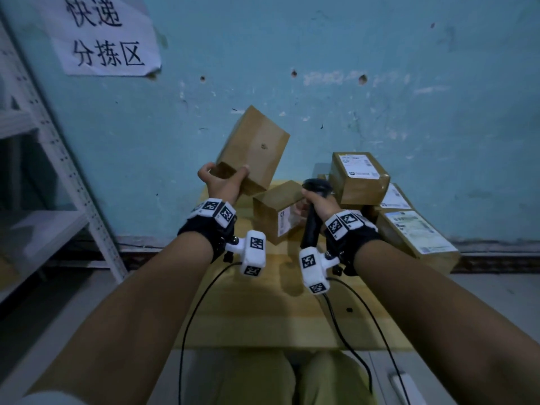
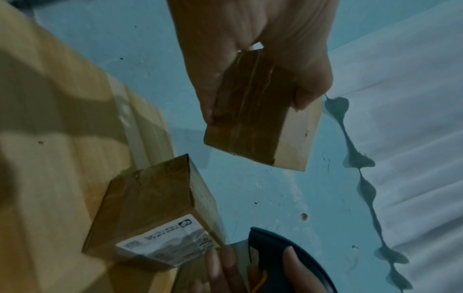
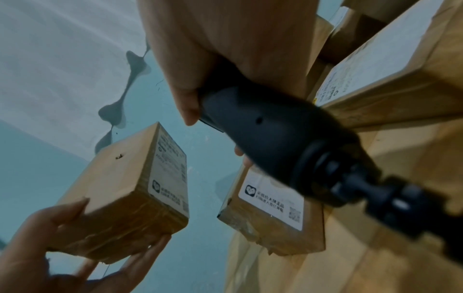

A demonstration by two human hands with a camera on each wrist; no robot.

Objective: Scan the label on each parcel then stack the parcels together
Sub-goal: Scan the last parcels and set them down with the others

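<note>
My left hand (image 1: pixel 225 179) grips a brown cardboard parcel (image 1: pixel 254 147) by its lower end and holds it tilted in the air above the wooden table (image 1: pixel 263 311). In the right wrist view the held parcel (image 3: pixel 120 190) shows a white label on its right face. My right hand (image 1: pixel 317 201) holds a black barcode scanner (image 1: pixel 314 200) by its handle, just right of a second small parcel (image 1: pixel 276 211) that stands on the table with a label on its side. In the left wrist view the left hand (image 2: pixel 253 65) clasps the held parcel (image 2: pixel 260 123).
Several labelled parcels (image 1: pixel 359 176) are stacked at the table's back right, a larger one (image 1: pixel 418 238) nearest the right edge. A blue wall (image 1: pixel 380 97) stands close behind. A white metal shelf (image 1: pixel 43 159) stands at the left. Cables (image 1: pixel 193 311) trail from my wrists.
</note>
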